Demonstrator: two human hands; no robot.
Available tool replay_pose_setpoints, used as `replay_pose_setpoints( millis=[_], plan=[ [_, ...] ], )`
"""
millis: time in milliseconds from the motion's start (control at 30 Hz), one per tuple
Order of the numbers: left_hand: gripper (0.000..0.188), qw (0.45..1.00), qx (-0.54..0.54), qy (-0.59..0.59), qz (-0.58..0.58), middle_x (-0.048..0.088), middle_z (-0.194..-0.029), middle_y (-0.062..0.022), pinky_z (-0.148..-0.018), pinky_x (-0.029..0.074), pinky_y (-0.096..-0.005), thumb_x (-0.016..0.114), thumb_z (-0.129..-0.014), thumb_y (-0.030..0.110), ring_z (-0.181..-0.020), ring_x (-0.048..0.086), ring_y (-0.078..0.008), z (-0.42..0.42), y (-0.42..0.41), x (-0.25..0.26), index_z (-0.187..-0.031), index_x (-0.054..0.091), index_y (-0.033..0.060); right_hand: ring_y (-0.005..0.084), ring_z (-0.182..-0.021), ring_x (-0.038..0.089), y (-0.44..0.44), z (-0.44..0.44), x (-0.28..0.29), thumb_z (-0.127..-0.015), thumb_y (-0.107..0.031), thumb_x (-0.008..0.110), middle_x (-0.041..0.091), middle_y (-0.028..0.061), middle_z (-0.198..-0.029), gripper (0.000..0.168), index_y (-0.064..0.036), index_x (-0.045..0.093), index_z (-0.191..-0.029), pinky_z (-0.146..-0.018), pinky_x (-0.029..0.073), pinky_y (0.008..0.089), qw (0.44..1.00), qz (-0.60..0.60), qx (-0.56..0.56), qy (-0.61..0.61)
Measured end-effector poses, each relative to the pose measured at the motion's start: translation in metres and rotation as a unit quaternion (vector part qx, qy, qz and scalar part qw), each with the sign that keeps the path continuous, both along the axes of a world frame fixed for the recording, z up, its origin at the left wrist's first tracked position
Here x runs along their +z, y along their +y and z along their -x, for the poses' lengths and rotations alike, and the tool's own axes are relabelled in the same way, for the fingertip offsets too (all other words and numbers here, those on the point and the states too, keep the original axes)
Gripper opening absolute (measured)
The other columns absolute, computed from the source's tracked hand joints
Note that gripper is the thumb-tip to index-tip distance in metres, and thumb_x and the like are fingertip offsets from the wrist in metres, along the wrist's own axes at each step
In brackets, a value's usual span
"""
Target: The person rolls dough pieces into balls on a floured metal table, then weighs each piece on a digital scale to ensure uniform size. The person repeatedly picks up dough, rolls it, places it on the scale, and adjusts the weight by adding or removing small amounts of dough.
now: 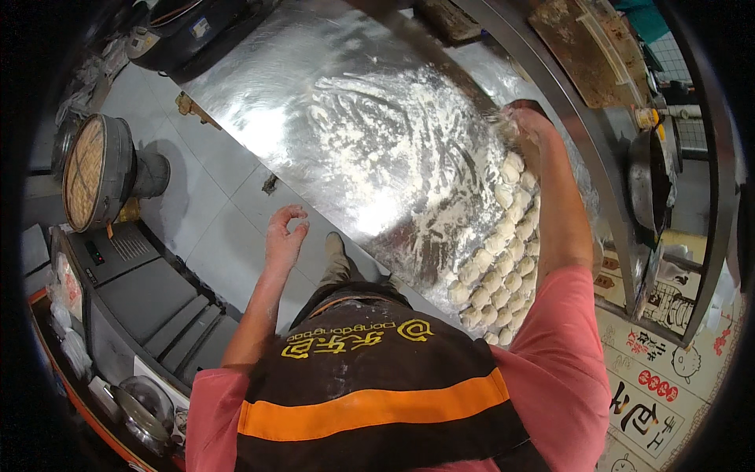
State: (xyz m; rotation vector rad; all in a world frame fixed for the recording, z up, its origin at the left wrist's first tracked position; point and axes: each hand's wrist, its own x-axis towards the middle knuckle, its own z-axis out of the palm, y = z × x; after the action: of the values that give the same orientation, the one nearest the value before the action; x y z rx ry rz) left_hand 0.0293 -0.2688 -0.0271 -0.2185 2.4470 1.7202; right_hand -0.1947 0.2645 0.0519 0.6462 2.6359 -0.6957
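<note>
My left hand (287, 233) hangs in the air beside the near edge of the steel worktable, above the tiled floor. Its fingers are loosely curled, with a gap between thumb and forefinger and nothing held. Across the table, my right hand (528, 123) reaches to the back right, blurred, near a dark brown object whose shape is unclear. Something pale and blurred, perhaps flour, shows at its fingertips; whether it grips anything is hidden. Rows of small dough pieces (501, 265) lie below my right forearm, which partly covers them. White flour (383, 141) is spread over the steel worktable (248, 76).
A round steamer with a woven surface (85, 171) stands at the left, above a grey appliance (141, 295). A black appliance (183, 35) sits at the table's far left end. Along the right runs a metal shelf frame (566, 112), with a dark pan (646, 177) beyond it.
</note>
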Motion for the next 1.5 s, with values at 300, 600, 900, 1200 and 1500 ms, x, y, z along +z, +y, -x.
replay_pose_setpoints(
  millis=[300,600,900,1200,1500],
  plan=[
    [0.019,0.999,-0.025,0.020,0.024,0.060,-0.107,-0.0110,-0.088,0.041,-0.0345,0.060,-0.072,0.010,-0.103,0.053,-0.0288,-0.004,0.019,0.011,-0.090,0.061,0.0057,0.0124,-0.039,0.042,-0.163,-0.015,0.039,-0.080,-0.015,0.061,0.050,0.0039,-0.054,0.017,-0.002,0.055,-0.071,-0.036,0.032,0.0294,0.956,0.095,0.276,-0.016],
    [0.021,0.999,0.003,0.040,0.024,0.060,-0.102,-0.0106,-0.079,0.043,-0.0337,0.060,-0.071,0.011,-0.098,0.053,-0.0273,-0.002,0.018,0.009,-0.092,0.060,0.0055,0.0206,-0.058,0.054,-0.298,-0.020,0.017,-0.083,-0.009,0.052,0.058,0.0134,-0.066,0.016,0.003,0.060,-0.090,-0.057,0.043,0.0364,0.928,0.138,0.332,0.098],
    [0.019,0.999,0.027,0.033,0.027,0.060,-0.104,-0.0106,-0.091,0.040,-0.0317,0.060,-0.073,0.007,-0.102,0.054,-0.0221,0.003,0.008,0.031,-0.092,0.060,0.0021,0.0358,-0.090,0.060,-0.387,-0.054,-0.007,-0.076,0.000,0.051,0.061,0.0243,-0.098,0.027,0.002,0.060,-0.101,-0.080,0.046,0.0384,0.913,0.123,0.388,0.035],
    [0.020,0.999,-0.004,0.021,0.040,0.060,-0.103,-0.0095,-0.093,0.038,-0.0318,0.060,-0.074,0.008,-0.101,0.054,-0.0212,-0.011,-0.001,0.002,-0.093,0.060,0.0017,0.0194,-0.064,0.058,-0.332,-0.122,-0.032,-0.080,-0.007,0.061,0.061,0.0102,-0.070,0.014,0.003,0.060,-0.089,-0.062,0.046,0.0337,0.922,0.191,0.336,0.015],
    [0.020,0.999,-0.010,0.043,-0.005,0.061,-0.102,-0.0132,-0.089,0.041,-0.0322,0.061,-0.073,0.010,-0.101,0.055,-0.0258,-0.007,0.025,0.011,-0.092,0.063,0.0034,0.0351,-0.089,0.059,-0.207,-0.205,-0.037,-0.077,-0.015,0.063,0.061,0.0229,-0.096,0.033,0.003,0.058,-0.105,-0.079,0.046,0.0378,0.951,0.123,0.283,-0.011]
  ],
)
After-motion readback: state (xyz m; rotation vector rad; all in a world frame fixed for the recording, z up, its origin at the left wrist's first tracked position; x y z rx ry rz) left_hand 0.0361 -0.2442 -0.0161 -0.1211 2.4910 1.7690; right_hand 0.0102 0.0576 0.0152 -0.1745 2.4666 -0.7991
